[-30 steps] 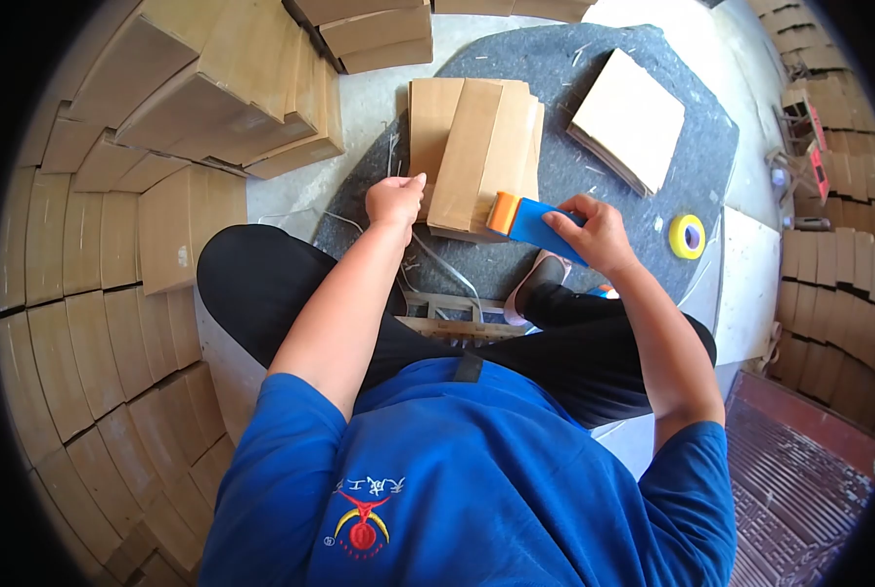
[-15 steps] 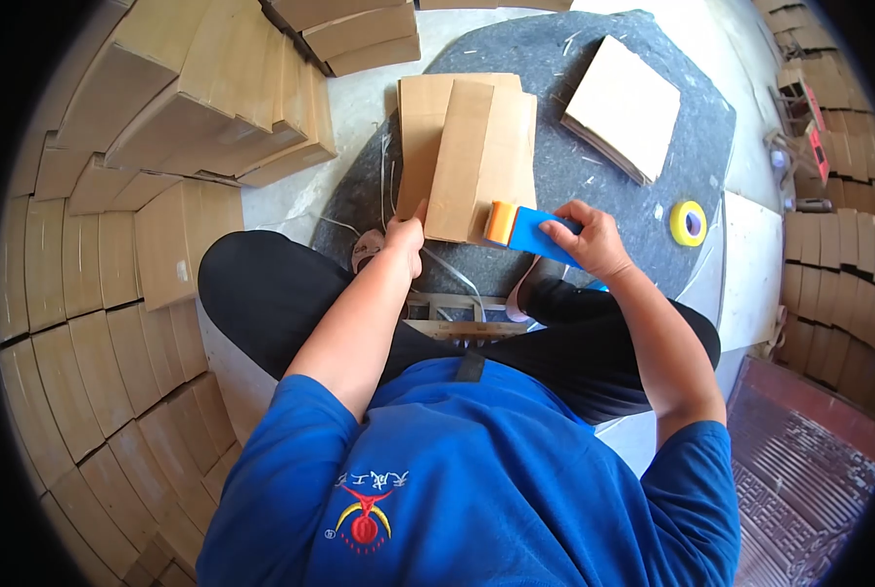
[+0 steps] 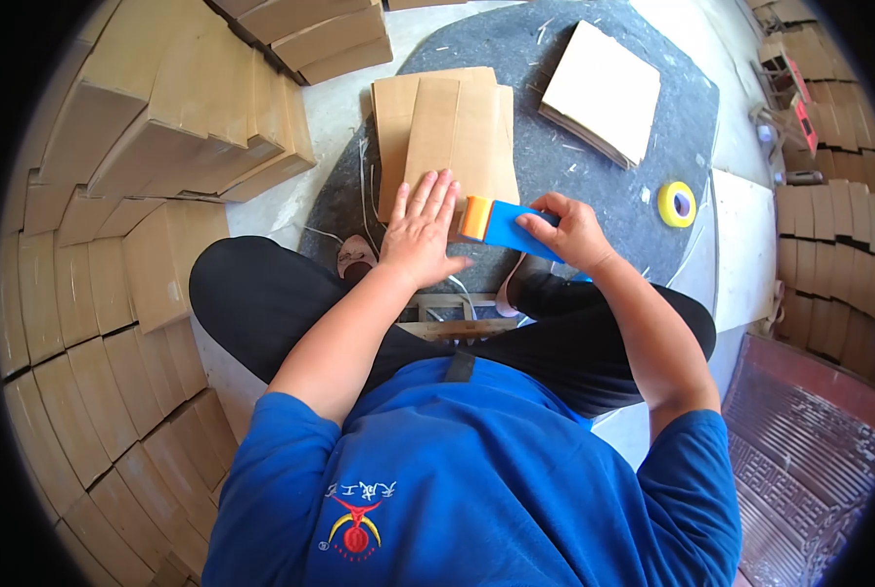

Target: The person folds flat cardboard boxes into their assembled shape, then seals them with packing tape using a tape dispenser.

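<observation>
My left hand (image 3: 421,230) lies with its fingers spread over the near end of a brown cardboard box (image 3: 439,127). This box rests on wider flat cardboard (image 3: 390,147) on the dark floor mat. My right hand (image 3: 569,233) is wrapped around a blue tape dispenser (image 3: 517,231), thumb on its near face. The dispenser's orange front end (image 3: 474,217) is right at the box's near right corner, close to my left fingers.
A flat cardboard stack (image 3: 604,88) and a yellow tape roll (image 3: 676,204) lie on the dark mat (image 3: 643,186) to the right. Stacked cartons (image 3: 193,127) line the left side, with more cartons (image 3: 838,225) at the far right. A ribbed reddish panel (image 3: 799,450) lies at lower right.
My left hand has moved from gripping the box's near left edge to lying flat with spread fingers over its near end. The dispenser stays in my right hand near the same corner.
</observation>
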The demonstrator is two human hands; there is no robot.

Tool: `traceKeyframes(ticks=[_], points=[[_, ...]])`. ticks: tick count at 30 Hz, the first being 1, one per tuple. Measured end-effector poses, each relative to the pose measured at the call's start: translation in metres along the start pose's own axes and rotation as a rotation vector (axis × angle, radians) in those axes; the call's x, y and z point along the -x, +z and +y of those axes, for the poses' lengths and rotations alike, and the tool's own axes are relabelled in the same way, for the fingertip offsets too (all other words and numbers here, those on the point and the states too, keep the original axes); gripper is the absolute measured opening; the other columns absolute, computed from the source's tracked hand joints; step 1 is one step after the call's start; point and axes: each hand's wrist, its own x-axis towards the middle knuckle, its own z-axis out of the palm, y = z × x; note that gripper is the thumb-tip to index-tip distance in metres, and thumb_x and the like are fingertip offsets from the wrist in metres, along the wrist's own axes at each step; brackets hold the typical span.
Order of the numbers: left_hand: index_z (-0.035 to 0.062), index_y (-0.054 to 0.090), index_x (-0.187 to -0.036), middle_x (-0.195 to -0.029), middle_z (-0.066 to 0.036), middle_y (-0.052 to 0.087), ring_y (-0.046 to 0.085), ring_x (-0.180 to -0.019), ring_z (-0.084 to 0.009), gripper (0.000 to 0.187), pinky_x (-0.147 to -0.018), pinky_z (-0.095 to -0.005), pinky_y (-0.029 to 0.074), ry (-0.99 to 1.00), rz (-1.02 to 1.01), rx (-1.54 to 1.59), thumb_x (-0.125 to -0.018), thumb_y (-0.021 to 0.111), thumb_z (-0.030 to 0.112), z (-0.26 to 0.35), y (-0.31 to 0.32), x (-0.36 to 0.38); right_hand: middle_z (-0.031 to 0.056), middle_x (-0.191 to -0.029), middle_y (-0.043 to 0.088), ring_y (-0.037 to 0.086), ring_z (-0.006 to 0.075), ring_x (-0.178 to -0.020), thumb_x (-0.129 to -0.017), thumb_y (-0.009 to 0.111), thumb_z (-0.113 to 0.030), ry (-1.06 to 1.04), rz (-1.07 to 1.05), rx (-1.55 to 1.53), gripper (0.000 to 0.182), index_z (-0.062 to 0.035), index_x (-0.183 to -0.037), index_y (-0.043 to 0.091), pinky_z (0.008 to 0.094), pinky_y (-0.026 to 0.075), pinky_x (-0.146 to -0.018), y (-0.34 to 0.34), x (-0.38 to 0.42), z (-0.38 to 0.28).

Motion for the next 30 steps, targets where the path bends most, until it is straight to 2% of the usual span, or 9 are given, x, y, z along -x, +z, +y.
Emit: traceKeyframes(ticks=[3,9,15,20,22,25,28,29,30], points=[[0.0099,0.018,-0.157,-0.165,-0.005,0.011,0.007,-0.152,-0.0217,0.098,-0.123,-0.0472,0.002,-0.030,0.029,-0.029,-0.084,0.067,0.053,0.003,0.005,-0.009,0.0157,-0.085,0.071,0.070,0.0238,-0.079,-0.082,0.076,-0.038,0.036,-0.002,-0.003,0.040,-0.0022,-0.099,0.071,0.0353,0.056,-0.075,-0.017,0.002,-0.003],[0.0098,0.020,-0.156,-0.164,-0.007,0.014,0.009,-0.152,-0.0234,0.099,-0.120,-0.0541,0.005,-0.033,0.047,0.008,-0.082,0.071,0.050,0.003,0.007,-0.012,0.0147,-0.081,0.071,0.070,0.0235,-0.075,-0.079,0.078,-0.037,0.167,-0.002,0.026,0.039,-0.0039,-0.097,0.072,0.0351,0.056,-0.074,-0.065,0.019,0.032],[0.0086,0.021,-0.156,-0.164,-0.008,0.014,0.008,-0.152,-0.0245,0.097,-0.120,-0.0550,0.005,-0.016,0.051,0.012,-0.082,0.072,0.046,0.005,0.008,-0.012,0.0137,-0.074,0.070,0.069,0.0345,-0.074,-0.080,0.071,-0.049,0.062,-0.003,0.518,0.038,-0.0116,-0.088,0.069,0.0447,0.055,-0.070,-0.030,0.002,0.008],[0.0074,0.019,-0.156,-0.164,-0.009,0.013,0.007,-0.152,-0.0262,0.097,-0.120,-0.0561,0.004,-0.016,0.033,-0.008,-0.082,0.073,0.037,0.007,0.009,-0.010,0.0128,-0.077,0.070,0.069,0.0316,-0.068,-0.084,0.063,-0.036,-0.029,0.120,0.639,0.027,-0.0091,-0.085,0.062,0.0467,0.054,-0.065,0.039,0.004,-0.026],[0.0072,0.019,-0.156,-0.164,-0.010,0.012,0.007,-0.152,-0.0264,0.098,-0.120,-0.0562,0.003,-0.011,0.034,-0.010,-0.080,0.073,0.034,0.006,0.011,-0.010,0.0122,-0.081,0.070,0.071,0.0299,-0.070,-0.087,0.055,-0.020,-0.039,0.026,0.789,0.020,-0.0085,-0.103,0.060,0.0488,0.053,-0.066,0.081,0.000,-0.017],[0.0078,0.019,-0.156,-0.165,-0.009,0.011,0.006,-0.152,-0.0262,0.097,-0.120,-0.0566,0.001,-0.023,0.010,-0.004,-0.077,0.071,0.028,0.005,0.004,-0.010,0.0145,-0.092,0.072,0.072,0.0297,-0.080,-0.089,0.052,-0.017,0.185,-0.104,0.681,0.047,-0.0058,-0.134,0.047,0.0470,0.054,-0.069,0.117,-0.008,0.000],[0.0086,0.015,-0.157,-0.165,-0.010,0.005,0.001,-0.153,-0.0265,0.099,-0.119,-0.0574,-0.003,-0.054,-0.064,0.157,-0.073,0.066,0.022,0.008,-0.013,-0.011,0.0123,-0.096,0.074,0.073,0.0286,-0.085,-0.092,0.050,-0.018,0.149,-0.379,0.775,0.047,-0.0068,-0.137,0.046,0.0463,0.053,-0.071,0.129,-0.006,0.022],[0.0068,0.035,-0.150,-0.161,-0.014,0.022,0.016,-0.150,-0.0291,0.084,-0.118,-0.0584,0.006,-0.054,0.119,0.203,-0.074,0.066,0.023,0.008,-0.008,-0.014,0.0119,-0.098,0.074,0.073,0.0277,-0.088,-0.092,0.052,-0.019,0.139,-0.474,0.797,0.039,-0.0072,-0.129,0.052,0.0458,0.053,-0.072,0.130,-0.001,0.021],[0.0068,0.035,-0.150,-0.161,-0.014,0.022,0.016,-0.150,-0.0291,0.084,-0.118,-0.0584,0.006,-0.047,0.131,0.191,-0.074,0.066,0.023,0.007,-0.020,-0.023,0.0116,-0.099,0.074,0.073,0.0273,-0.089,-0.092,0.053,-0.020,0.112,-0.528,0.827,0.029,-0.0074,-0.118,0.058,0.0438,0.053,-0.072,0.131,0.004,0.016]])
